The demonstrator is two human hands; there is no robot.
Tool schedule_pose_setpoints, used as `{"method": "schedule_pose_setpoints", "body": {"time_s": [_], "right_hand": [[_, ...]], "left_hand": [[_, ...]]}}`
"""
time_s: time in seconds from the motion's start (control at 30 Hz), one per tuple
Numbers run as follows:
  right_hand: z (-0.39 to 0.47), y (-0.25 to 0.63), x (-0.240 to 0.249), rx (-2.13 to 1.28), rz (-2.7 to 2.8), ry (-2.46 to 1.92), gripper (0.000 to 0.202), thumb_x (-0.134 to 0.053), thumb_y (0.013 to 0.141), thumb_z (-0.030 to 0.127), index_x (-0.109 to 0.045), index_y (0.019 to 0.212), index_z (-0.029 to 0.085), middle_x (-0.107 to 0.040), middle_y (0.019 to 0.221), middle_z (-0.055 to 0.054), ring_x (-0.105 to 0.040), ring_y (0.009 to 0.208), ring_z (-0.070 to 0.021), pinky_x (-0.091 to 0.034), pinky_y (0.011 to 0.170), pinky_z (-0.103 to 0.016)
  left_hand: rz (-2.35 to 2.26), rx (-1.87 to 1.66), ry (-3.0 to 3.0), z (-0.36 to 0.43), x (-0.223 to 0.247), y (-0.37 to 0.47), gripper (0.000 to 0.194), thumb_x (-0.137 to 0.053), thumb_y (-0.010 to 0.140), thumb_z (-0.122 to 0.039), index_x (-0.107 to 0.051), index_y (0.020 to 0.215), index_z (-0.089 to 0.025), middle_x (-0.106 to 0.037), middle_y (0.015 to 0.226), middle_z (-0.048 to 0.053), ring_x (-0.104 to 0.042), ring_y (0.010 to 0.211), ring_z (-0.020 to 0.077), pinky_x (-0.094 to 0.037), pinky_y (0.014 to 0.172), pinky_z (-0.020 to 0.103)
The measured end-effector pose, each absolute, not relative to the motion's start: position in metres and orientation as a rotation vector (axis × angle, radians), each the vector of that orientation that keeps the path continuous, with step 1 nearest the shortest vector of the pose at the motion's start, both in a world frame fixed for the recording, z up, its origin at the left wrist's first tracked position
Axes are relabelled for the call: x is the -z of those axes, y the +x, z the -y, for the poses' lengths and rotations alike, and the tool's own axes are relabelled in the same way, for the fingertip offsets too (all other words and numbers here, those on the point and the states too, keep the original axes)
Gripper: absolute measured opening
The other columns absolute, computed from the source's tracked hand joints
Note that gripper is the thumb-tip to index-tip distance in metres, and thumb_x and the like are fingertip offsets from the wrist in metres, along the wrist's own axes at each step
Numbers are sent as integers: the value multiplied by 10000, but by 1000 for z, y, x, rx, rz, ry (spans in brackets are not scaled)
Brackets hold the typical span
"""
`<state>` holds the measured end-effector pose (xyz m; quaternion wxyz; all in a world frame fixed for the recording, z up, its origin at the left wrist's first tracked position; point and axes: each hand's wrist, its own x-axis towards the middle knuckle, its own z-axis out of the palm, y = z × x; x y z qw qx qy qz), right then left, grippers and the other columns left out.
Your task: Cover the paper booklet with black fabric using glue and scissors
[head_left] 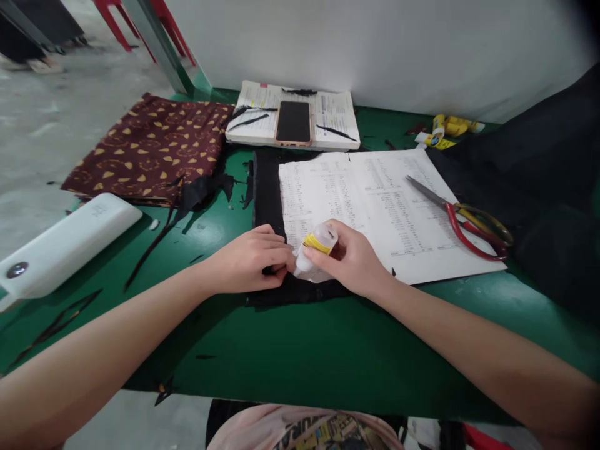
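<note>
In my right hand (354, 256) is a small glue bottle (315, 244) with a yellow label, tipped so its nozzle points down and left. The nozzle meets the corner of a printed paper sheet (375, 219). Black fabric (268, 194) lies beneath the paper and shows along its left and lower edges. My left hand (262, 257) rests on that fabric beside the nozzle, fingers curled and pressed together at the fabric's edge. Whatever its fingertips pinch is hidden. Red-handled scissors (452, 212) lie on the paper's right side.
A phone (294, 122) sits on a thick open book (248, 94) at the back. Folded maroon patterned fabric (154, 147) and a white power bank (70, 244) are on the left. Yellow glue tubes (450, 127) lie back right, near a dark cloth (529, 169). Black scraps dot the green table (281, 356).
</note>
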<state>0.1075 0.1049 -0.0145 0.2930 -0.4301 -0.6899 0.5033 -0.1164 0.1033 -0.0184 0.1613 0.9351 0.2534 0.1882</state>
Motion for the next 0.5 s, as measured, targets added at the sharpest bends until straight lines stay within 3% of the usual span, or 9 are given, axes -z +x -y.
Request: {"method": "schedule_pose_setpoints", "body": {"time_s": [0.13,0.23,0.37,0.5], "right_hand": [[-105,109,13,-1553,1845,-1030,247,-668,803,430,-572,938,247,-581,827,5,-515,679,-133,-406,591,-281],[-107,110,11,-1684,1818,-966,284,-721,760,418,-567,921,241,-578,804,15,-503,652,-123,-398,576,-271],[-108,110,8,-1579,1906,-1035,391,-812,651,390,-499,830,240,-475,647,70,-413,558,-97,-313,501,-243],[-104,108,8,-1464,2004,-1121,344,-735,733,473,-497,797,232,-443,577,74,-397,527,-99,-283,496,-257]], "left_hand": [[-717,-558,2667,-103,19,-117,150,-519,785,-65,-568,793,-206,-557,626,-45,-516,622,118,-344,672,285],[-722,-554,2655,-103,18,-118,133,-526,793,-76,-559,777,-204,-555,626,-39,-513,621,122,-348,669,285],[-697,-519,2639,-104,16,-119,126,-547,822,-94,-595,860,-204,-574,646,-37,-521,630,126,-355,682,287],[-685,-541,2653,-105,16,-119,107,-547,833,-105,-595,854,-199,-575,641,-31,-530,633,131,-357,670,287]]}}
